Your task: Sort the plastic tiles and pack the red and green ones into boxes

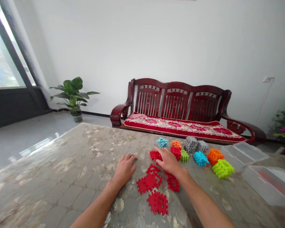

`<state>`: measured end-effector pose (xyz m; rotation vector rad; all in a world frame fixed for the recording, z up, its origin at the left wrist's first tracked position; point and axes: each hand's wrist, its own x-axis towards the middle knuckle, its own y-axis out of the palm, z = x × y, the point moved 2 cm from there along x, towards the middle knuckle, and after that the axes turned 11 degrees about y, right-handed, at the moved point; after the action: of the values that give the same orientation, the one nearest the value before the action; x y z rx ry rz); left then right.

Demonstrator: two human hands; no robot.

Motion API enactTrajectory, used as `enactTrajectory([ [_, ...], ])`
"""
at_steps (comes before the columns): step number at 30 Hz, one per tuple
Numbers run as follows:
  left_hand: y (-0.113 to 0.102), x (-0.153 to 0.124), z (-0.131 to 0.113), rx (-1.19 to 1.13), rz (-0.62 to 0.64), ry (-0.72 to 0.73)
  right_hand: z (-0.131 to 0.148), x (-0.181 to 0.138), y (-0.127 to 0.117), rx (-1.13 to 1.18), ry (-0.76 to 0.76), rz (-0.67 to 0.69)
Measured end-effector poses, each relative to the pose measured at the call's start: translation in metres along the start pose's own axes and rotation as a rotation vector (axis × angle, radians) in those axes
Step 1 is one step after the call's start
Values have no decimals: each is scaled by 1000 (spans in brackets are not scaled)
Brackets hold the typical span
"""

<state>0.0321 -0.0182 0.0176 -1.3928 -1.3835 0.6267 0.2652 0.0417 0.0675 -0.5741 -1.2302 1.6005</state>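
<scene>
The left grip (124, 167) lay loosely spread on the counter (61, 180), with nothing in it that I could see. The right grip (168, 160) curved over a red piece (153, 155), whether pinching it I couldn't tell; more red pieces (157, 202) lay on its near side, a red cube (176, 152) just beside it

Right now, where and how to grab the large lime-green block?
Probably pinch the knobby lime-green block across its left and right sides, from above, near side: it stands proud of the tablecloth, and the orange block crowds it behind.
</scene>
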Motion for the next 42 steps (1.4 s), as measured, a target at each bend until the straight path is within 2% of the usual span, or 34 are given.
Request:
enactTrajectory([
  [4,1,0,2,-11,-15,7,0,24,18,-71,-54,24],
  [9,0,0,0,-13,-16,14,-3,26,21,-88,-55,32],
  [14,-1,0,-1,-14,-3,2,-9,-1,12,5,-29,-35],
  [23,-2,0,-3,0,24,-6,-35,-56,12,25,-23,54],
  [32,-1,0,-1,25,15,15,-66,-78,-14,82,184,-39],
  [35,0,0,-1,30,11,25,-71,-81,-12,59,245,-22],
  [42,3,0,2,28,4,39,-59,-85,-14,16,255,82],
])
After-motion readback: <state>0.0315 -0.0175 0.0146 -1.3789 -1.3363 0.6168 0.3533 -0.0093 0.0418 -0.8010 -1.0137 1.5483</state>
